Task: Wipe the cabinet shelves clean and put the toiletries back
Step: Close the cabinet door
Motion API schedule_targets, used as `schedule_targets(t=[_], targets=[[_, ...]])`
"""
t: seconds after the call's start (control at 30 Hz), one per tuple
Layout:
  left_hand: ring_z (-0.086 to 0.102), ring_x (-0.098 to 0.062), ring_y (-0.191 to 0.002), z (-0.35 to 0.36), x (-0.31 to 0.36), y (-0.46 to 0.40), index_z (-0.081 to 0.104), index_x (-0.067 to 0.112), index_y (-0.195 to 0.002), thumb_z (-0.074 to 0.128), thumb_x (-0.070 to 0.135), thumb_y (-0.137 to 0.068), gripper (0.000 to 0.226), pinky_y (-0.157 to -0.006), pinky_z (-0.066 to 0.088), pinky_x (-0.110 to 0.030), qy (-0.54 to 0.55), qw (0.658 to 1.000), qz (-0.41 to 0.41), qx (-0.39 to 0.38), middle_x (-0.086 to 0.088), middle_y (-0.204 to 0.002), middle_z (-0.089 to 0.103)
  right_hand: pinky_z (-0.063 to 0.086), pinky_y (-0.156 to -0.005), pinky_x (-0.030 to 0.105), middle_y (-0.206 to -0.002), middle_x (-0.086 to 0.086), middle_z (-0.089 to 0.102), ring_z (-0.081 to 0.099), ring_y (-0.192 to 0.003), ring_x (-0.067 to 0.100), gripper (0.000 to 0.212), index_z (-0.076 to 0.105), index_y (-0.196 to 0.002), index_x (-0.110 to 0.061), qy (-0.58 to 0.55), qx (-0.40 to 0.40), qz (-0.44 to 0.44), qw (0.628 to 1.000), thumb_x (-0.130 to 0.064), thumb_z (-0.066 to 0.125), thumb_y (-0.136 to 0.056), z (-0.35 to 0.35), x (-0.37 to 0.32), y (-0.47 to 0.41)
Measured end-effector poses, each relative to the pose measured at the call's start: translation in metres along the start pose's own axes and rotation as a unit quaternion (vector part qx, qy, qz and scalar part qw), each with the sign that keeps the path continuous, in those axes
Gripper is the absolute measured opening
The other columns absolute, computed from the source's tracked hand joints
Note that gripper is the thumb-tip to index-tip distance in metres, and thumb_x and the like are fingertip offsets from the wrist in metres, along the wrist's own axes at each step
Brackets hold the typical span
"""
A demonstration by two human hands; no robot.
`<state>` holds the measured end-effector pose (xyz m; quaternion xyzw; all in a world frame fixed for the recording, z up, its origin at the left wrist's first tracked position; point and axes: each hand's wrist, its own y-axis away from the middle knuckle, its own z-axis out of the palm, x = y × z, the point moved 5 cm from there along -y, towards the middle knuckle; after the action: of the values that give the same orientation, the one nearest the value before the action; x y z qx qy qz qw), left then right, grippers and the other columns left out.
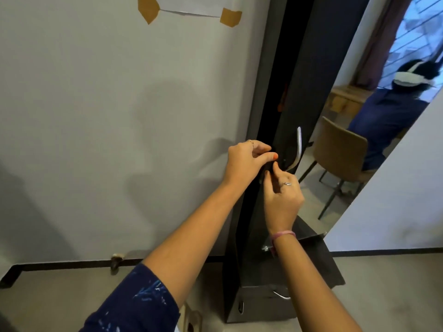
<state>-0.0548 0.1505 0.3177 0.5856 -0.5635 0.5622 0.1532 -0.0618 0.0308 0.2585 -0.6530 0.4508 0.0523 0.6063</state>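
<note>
Grey wall (96, 116) at left, with a white paper sheet (189, 6) fixed near the top by tan tape pieces (230, 17). In the mirror (374, 130) at right: a brown chair (340, 149) on dark legs, a wooden desk (345, 99), a maroon curtain (381, 44). Grey floor (60, 298) below, edged by a dark baseboard (72, 265).

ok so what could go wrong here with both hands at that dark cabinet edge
1. The left hand and right hand both have fingers curled at the edge of the dark cabinet door, so they might get pinched if it swings.
2. The metal handle sits right beside the right hand's fingers and could catch them.
3. The cabinet is tall and narrow, so a hard pull might rock it.
</note>
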Motion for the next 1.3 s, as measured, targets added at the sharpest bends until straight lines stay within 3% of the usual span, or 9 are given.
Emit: schedule_targets(t=[0.13,0.23,0.33,0.4,0.57,0.83,1.07,1.3], targets=[[0.067,-0.006,-0.083,0.001,-0.003,-0.011,0.072,0.011,-0.099,0.071,0.023,-0.081,0.022,-0.078,0.055,-0.017,-0.018,1.0,0.004,0.024,-0.001,-0.093,0.073,0.048,-0.084,0.014,-0.101,0.005,0.067,0.063,-0.089,0.011,0.032,0.062,-0.12,-0.01,0.005,-0.027,-0.026,0.999,-0.009,0.062,-0.088,0.015,0.009,-0.004],[0.068,-0.007,-0.083,0.002,-0.009,-0.019,0.073,0.01,-0.1,0.071,0.022,-0.081,0.022,-0.079,0.056,-0.019,-0.016,0.999,-0.01,0.043,-0.002,-0.093,0.073,0.051,-0.095,0.03,-0.116,0.007,0.066,0.063,-0.105,0.017,0.036,0.059,-0.124,-0.009,0.009,-0.054,-0.044,0.998,-0.006,0.061,-0.088,0.026,0.012,-0.004],[0.068,-0.008,-0.086,0.005,-0.014,-0.028,0.073,0.01,-0.1,0.071,0.022,-0.081,0.023,-0.08,0.056,-0.021,-0.023,0.998,-0.018,0.053,-0.003,-0.095,0.073,0.038,-0.103,0.024,-0.129,0.004,0.06,0.059,-0.116,0.016,0.045,0.054,-0.13,-0.01,0.047,-0.091,-0.061,0.993,-0.003,0.062,-0.086,0.037,0.017,-0.004],[0.067,-0.009,-0.086,0.005,-0.016,-0.035,0.073,0.01,-0.099,0.07,0.023,-0.081,0.022,-0.078,0.054,-0.017,-0.036,0.997,-0.022,0.06,-0.003,-0.095,0.073,0.034,-0.1,0.021,-0.135,0.003,0.054,0.058,-0.118,0.015,0.05,0.05,-0.134,-0.011,0.067,-0.124,-0.065,0.988,-0.003,0.062,-0.085,0.046,0.022,-0.006],[0.06,-0.001,-0.073,0.002,-0.025,-0.048,0.073,0.01,-0.091,0.073,0.027,-0.078,0.022,-0.063,0.041,-0.003,-0.036,0.996,-0.049,0.073,0.0,-0.087,0.071,0.043,-0.088,0.019,-0.14,0.002,0.049,0.062,-0.111,0.018,0.052,0.048,-0.135,-0.012,0.089,-0.171,-0.063,0.979,-0.004,0.062,-0.086,0.062,0.026,-0.015],[0.06,-0.004,-0.075,0.006,-0.035,-0.061,0.073,0.009,-0.089,0.071,0.029,-0.08,0.022,-0.061,0.04,-0.004,-0.043,0.995,-0.054,0.071,-0.002,-0.087,0.071,0.053,-0.087,0.031,-0.14,0.004,0.049,0.065,-0.107,0.022,0.049,0.05,-0.133,-0.01,0.103,-0.189,-0.056,0.975,-0.004,0.062,-0.086,0.075,0.029,-0.024],[0.058,-0.004,-0.073,0.007,-0.037,-0.06,0.071,0.01,-0.088,0.069,0.029,-0.082,0.02,-0.06,0.04,-0.004,-0.047,0.996,-0.049,0.062,-0.002,-0.087,0.07,0.052,-0.086,0.029,-0.14,0.005,0.049,0.064,-0.108,0.022,0.047,0.051,-0.132,-0.01,0.116,-0.188,-0.05,0.974,-0.007,0.063,-0.086,0.075,0.027,-0.021],[0.057,-0.001,-0.067,-0.011,-0.044,-0.047,0.069,0.011,-0.087,0.066,0.027,-0.085,0.017,-0.056,0.041,-0.004,-0.086,0.995,-0.037,0.028,0.0,-0.084,0.069,0.056,-0.078,0.032,-0.146,0.017,0.039,0.063,-0.11,0.026,0.038,0.052,-0.131,-0.008,0.206,-0.242,-0.036,0.947,-0.019,0.047,-0.095,0.077,0.001,-0.025]])
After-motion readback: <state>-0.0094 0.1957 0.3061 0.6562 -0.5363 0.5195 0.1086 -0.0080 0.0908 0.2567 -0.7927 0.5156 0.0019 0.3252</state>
